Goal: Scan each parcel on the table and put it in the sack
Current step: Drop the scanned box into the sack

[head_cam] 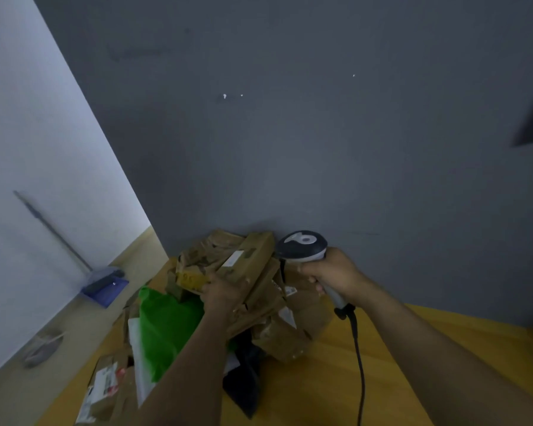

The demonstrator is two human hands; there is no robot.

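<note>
Head view: the only view, looking down over a table corner against a grey wall [320, 133].
Left hand [225, 292]: fingers curl round the near end of a long brown box [248, 259], tilted above the pile.
Box label: a pale strip on the box's upper face, turned toward the scanner side.
Right hand [331, 272]: wrapped round the handle of a grey scanner [302, 245], just right of the box.
Cable [359, 364]: black, hanging from the handle toward the near edge.
Parcel pile [290, 327]: crumpled brown packets on the yellow table [397, 364], under both hands.
Green bag [166, 327]: left of the pile, beside the left forearm.
Black bag [243, 385]: near side of the pile.
Sack: I cannot tell which item it is.
Floor, far left: a blue dustpan [105, 287] by the wall.
</note>
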